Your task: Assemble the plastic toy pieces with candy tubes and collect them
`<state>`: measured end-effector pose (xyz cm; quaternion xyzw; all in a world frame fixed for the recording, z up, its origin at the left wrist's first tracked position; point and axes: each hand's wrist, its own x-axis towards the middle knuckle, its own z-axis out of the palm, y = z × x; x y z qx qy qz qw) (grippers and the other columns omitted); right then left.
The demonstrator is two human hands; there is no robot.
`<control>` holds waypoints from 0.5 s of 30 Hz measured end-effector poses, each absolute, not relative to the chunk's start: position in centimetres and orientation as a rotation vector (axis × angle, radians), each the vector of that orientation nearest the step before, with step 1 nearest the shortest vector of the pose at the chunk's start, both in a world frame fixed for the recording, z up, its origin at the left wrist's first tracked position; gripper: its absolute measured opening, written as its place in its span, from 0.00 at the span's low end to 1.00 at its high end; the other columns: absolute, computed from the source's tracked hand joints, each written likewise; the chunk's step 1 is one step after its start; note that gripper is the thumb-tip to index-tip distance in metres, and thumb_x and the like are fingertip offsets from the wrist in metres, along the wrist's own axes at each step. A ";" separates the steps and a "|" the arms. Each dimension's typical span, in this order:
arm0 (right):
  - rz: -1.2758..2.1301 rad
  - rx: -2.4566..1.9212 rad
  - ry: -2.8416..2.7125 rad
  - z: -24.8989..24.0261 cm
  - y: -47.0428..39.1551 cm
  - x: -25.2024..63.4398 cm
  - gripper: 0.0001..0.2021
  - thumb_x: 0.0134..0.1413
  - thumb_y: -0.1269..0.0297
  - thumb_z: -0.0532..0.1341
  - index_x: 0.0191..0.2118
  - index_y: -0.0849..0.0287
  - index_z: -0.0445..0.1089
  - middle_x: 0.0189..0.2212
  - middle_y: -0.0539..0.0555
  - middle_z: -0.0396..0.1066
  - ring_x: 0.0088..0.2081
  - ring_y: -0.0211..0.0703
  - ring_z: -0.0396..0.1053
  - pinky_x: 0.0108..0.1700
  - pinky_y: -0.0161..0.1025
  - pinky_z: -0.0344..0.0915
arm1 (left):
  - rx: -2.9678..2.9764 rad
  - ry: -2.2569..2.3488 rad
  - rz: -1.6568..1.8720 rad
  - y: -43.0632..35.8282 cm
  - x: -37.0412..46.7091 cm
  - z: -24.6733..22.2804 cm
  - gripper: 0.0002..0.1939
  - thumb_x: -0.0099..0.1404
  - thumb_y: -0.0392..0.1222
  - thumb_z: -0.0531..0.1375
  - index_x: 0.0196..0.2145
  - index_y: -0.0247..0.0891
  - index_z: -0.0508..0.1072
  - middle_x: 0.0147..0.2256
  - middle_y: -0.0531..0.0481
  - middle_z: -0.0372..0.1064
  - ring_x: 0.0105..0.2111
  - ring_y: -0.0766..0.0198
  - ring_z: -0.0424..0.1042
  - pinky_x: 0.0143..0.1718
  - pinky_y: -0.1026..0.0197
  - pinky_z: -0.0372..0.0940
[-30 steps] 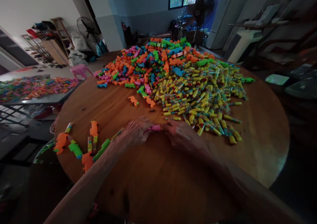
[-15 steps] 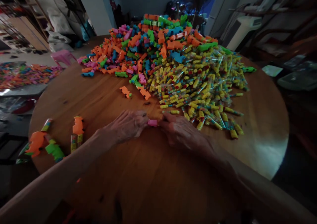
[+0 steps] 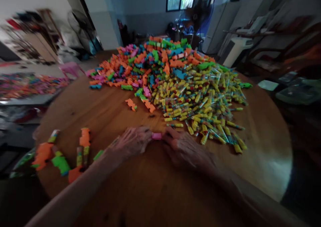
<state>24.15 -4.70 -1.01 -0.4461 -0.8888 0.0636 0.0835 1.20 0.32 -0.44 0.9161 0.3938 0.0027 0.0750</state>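
Note:
A small pink piece (image 3: pixel 156 136) lies between my two hands near the middle of the round wooden table (image 3: pixel 105 111). My left hand (image 3: pixel 135 139) grips its left end with fingers pressed together. At its right end, the fingertips of my right hand (image 3: pixel 184 145) are closed on it. Just beyond my right hand spreads a heap of yellow wrapped tubes (image 3: pixel 200 96). Behind and to the left rises a pile of orange, green, blue and pink toy cars (image 3: pixel 140 63).
Orange toys (image 3: pixel 85 136) and a green one (image 3: pixel 61 164) lie with tubes at the table's left. A single orange car (image 3: pixel 130 104) sits beyond my left hand. More toys (image 3: pixel 30 85) cover a surface at far left, by a pink stool (image 3: pixel 71 68).
The view has tilted up, showing a window and more of the room. An orange toy and a green piece now show beside my left forearm. Both hands keep their hold on the pink piece.

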 end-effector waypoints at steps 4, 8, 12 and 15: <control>0.030 -1.441 -2.455 -1.4 -4.5 24.7 0.17 0.67 0.62 0.51 0.51 0.63 0.71 0.51 0.65 0.68 0.34 0.44 0.67 0.31 0.41 0.56 | 2.637 1.305 -0.060 -1.3 -2.6 1.3 0.10 0.71 0.44 0.55 0.36 0.41 0.75 0.36 0.46 0.72 0.34 0.61 0.70 0.33 0.61 0.59; -0.160 -1.712 -2.480 -2.6 -3.2 25.3 0.14 0.57 0.71 0.54 0.45 0.65 0.72 0.46 0.64 0.69 0.25 0.40 0.61 0.24 0.42 0.43 | 2.503 1.482 0.122 -1.3 -6.3 3.6 0.12 0.67 0.52 0.60 0.36 0.41 0.76 0.31 0.51 0.71 0.31 0.63 0.69 0.34 0.62 0.59; -0.260 -1.691 -2.506 -3.2 -2.6 25.7 0.18 0.47 0.76 0.57 0.46 0.65 0.72 0.46 0.63 0.68 0.25 0.40 0.62 0.25 0.42 0.40 | 2.284 1.910 0.249 3.3 -5.6 3.6 0.15 0.69 0.48 0.56 0.28 0.37 0.72 0.24 0.53 0.64 0.28 0.65 0.65 0.31 0.63 0.55; -0.257 -1.700 -2.454 -3.2 -2.4 25.8 0.18 0.47 0.77 0.56 0.46 0.64 0.72 0.46 0.63 0.67 0.25 0.39 0.63 0.26 0.42 0.40 | 2.178 2.038 0.290 8.0 -3.5 2.5 0.21 0.72 0.51 0.51 0.28 0.35 0.70 0.26 0.48 0.66 0.31 0.60 0.69 0.31 0.61 0.56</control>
